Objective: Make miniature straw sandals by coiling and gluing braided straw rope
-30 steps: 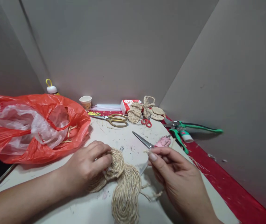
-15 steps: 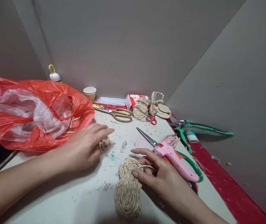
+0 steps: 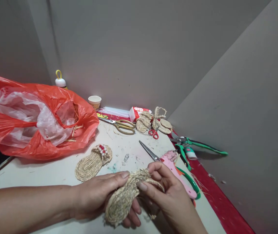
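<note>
A woven straw slipper sole [image 3: 121, 203] is held up off the table between both hands, tilted, its rough side towards me. My left hand [image 3: 98, 193] grips it from the left, thumb on top and fingers underneath. My right hand [image 3: 167, 191] pinches its far end between thumb and finger, where a loose straw strand sticks out. Left of the sole lies a small straw slipper [image 3: 89, 167] with red and white beads on its strap. Just beyond my right hand rests a pink glue gun [image 3: 169, 165], beside scissors with green handles [image 3: 190, 178], partly covered.
A red plastic bag [image 3: 85, 139] with straw fills the left. Gold-handled scissors [image 3: 126, 128], a paper cup [image 3: 94, 102], white glue sticks [image 3: 114, 112], a red-and-white box [image 3: 134, 113], small red scissors [image 3: 153, 134] and straw pieces [image 3: 144, 122] line the back. Green-handled pruners [image 3: 207, 147] lie right.
My left hand has left the beaded slipper and come right to grip the sole. The sole has been lifted from the table and turned over. The view has shifted slightly.
</note>
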`<state>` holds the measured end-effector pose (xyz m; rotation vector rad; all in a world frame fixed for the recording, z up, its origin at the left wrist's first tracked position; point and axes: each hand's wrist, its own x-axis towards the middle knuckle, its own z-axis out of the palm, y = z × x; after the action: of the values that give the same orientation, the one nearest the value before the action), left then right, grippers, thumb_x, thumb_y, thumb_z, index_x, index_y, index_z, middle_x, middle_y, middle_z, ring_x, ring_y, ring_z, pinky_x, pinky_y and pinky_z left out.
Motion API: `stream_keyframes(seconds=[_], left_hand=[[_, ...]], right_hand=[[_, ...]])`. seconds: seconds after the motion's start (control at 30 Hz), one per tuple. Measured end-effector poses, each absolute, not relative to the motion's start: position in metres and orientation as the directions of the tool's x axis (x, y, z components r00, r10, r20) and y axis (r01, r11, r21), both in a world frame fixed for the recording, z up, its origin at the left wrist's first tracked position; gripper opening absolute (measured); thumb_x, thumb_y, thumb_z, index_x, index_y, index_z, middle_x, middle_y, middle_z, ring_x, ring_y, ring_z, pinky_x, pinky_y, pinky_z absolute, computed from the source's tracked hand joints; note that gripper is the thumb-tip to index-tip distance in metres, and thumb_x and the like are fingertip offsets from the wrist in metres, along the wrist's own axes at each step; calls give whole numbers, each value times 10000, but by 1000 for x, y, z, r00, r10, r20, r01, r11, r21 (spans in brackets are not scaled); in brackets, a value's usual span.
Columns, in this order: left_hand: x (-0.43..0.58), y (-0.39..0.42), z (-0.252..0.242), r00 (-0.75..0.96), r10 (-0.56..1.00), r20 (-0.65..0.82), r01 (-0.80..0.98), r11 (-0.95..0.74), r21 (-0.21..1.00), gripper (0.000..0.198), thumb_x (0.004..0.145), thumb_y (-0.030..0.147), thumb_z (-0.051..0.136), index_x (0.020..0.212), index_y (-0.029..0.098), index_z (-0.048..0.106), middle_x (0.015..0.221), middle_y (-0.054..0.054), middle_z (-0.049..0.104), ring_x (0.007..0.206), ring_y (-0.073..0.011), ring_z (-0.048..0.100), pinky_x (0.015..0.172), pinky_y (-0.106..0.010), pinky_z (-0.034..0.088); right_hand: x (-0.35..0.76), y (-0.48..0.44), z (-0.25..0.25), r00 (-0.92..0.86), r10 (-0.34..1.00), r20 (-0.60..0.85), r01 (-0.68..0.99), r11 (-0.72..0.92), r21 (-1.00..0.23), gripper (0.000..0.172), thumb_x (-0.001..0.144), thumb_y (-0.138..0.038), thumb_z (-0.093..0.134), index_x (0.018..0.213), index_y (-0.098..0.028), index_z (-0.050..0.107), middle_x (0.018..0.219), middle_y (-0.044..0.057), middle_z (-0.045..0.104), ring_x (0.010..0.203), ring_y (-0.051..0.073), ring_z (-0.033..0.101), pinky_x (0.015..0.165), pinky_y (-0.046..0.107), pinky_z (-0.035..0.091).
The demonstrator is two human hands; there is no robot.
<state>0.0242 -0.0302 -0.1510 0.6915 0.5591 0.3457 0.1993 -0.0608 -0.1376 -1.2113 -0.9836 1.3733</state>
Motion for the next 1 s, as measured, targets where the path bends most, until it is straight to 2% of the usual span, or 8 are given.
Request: stream_keyframes(seconds=[0.2,0.3,0.37,0.4,0.53,0.7,0.87,1.0], left_hand=[[22,-27,-150,756,479,-446,-54,725,687,650,782,678,451,753,68,673,610,-104,633,520,-159,589,578,-284,459],[22,-21,-151,718,480,-503,-37,749,662,715,798,700,369,728,58,676,577,-114,631,484,-167,587,534,-280,454],[22,-18,-153,706,484,-517,-36,754,656,727,800,703,353,727,56,677,577,-121,637,481,-177,593,525,-284,454],[22,-17,-154,706,482,-519,-32,754,656,731,800,704,352,724,54,677,580,-123,640,481,-178,594,527,-285,454],[23,-16,-158,733,426,-530,5,776,631,788,813,719,294,740,41,690,563,-119,636,476,-169,589,542,-278,448],[24,-15,-163,772,340,-537,56,806,590,865,829,735,181,792,38,693,558,-117,635,487,-171,605,545,-273,454],[21,-6,-167,835,279,-475,22,845,535,829,844,710,189,846,39,676,622,-128,664,558,-189,642,604,-287,482],[15,5,-164,861,338,-381,-123,864,488,715,866,633,271,984,32,641,750,-142,695,636,-229,676,657,-344,511]], right_hand=[[207,-61,-149,129,991,19,187,-6,-982,286,688,-334,768,868,-240,568,727,-29,597,593,122,563,512,200,443],[213,-63,-143,174,977,121,248,76,-966,244,699,-345,755,861,-247,601,714,-30,575,627,131,561,541,198,460],[216,-66,-137,161,976,145,286,94,-954,176,767,-389,694,797,-233,618,629,-36,540,550,120,508,488,194,424],[216,-67,-133,158,978,139,293,88,-952,193,792,-411,667,763,-225,626,591,-37,518,516,114,473,461,195,398],[213,-71,-129,215,977,6,141,-25,-990,241,752,-443,716,740,-211,653,526,-51,474,456,88,405,420,195,340],[209,-67,-134,113,986,-120,-47,-115,-992,239,709,-386,778,796,-196,663,502,-29,583,424,98,506,421,201,416],[211,-61,-138,126,988,-92,-63,-84,-994,204,706,-345,792,797,-202,678,592,8,684,497,108,589,488,195,496],[218,-57,-140,189,980,-60,-58,-50,-997,244,728,-351,780,902,-206,689,697,37,728,559,117,619,539,199,524]])
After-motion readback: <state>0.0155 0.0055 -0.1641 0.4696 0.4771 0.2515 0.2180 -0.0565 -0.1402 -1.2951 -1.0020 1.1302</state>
